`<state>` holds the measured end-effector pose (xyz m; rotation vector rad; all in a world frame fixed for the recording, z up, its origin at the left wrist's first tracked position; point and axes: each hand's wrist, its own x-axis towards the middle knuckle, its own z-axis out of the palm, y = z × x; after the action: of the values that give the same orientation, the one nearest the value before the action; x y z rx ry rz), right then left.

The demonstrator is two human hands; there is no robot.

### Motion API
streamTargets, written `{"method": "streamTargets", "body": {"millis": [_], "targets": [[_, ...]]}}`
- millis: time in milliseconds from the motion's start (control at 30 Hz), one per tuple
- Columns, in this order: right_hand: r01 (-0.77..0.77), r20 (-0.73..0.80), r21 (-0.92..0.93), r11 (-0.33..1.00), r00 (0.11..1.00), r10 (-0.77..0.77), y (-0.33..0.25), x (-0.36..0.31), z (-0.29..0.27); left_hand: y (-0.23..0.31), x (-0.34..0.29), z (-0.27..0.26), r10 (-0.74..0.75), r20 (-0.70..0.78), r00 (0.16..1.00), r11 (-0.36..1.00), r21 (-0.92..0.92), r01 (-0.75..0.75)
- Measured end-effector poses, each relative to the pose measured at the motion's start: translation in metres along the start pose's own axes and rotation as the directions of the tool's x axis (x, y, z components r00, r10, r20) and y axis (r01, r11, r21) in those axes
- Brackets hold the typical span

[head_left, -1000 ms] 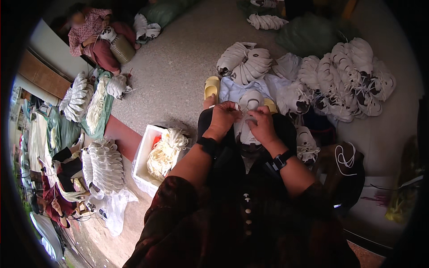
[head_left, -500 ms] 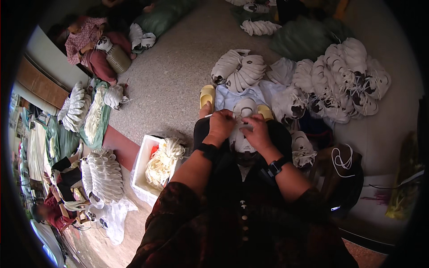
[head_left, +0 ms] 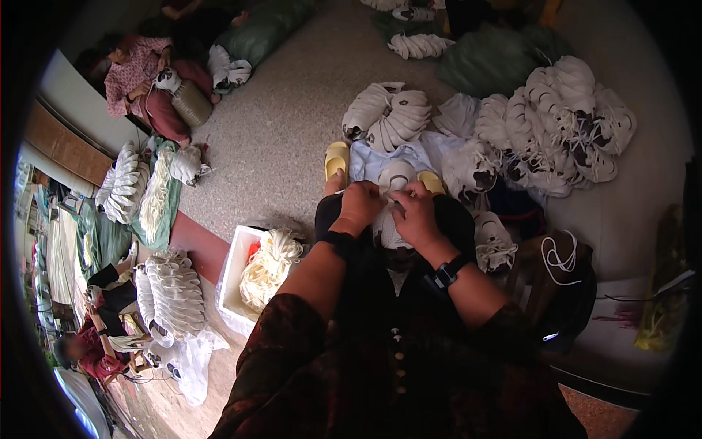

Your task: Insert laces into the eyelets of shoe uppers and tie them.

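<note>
A white shoe upper [head_left: 397, 174] lies lengthwise between my knees, its rounded toe pointing away from me. Over its middle, my left hand [head_left: 358, 208] comes in from the left side with fingers closed in a pinch. My right hand [head_left: 419, 216], wearing a dark watch at the wrist, pinches from the right with thumb and forefinger close to the upper's lace opening. The fingertips nearly meet, on what looks like a thin pale shoelace; most of it is hidden behind them.
Left of my legs stands a white foam box [head_left: 232, 274] with bundled cream laces [head_left: 272, 272]. Stacked white uppers [head_left: 398, 117] lie ahead, and a large heap [head_left: 556, 128] sits to the right. A dark bag [head_left: 563, 293] is at the right. Two people work at the left.
Both hands stay over the upper, and their fingertips have drawn closer together. The whole view has shifted slightly.
</note>
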<state>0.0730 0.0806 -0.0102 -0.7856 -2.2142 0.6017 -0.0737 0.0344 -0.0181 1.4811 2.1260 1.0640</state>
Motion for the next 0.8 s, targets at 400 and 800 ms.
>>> {"method": "streamTargets", "body": {"millis": [400, 800], "targets": [[0.008, -0.002, -0.012, 1.000, 1.000, -0.008, 0.015, 0.002, 0.017, 0.012, -0.015, -0.004, 0.014, 0.151, 0.988, 0.996, 0.084, -0.027], [0.097, 0.174, -0.230, 0.968, 0.983, -0.057, 0.010, 0.002, 0.013, -0.001, -0.001, 0.003, -0.054, 0.279, 0.959, 0.982, 0.189, 0.000]]}}
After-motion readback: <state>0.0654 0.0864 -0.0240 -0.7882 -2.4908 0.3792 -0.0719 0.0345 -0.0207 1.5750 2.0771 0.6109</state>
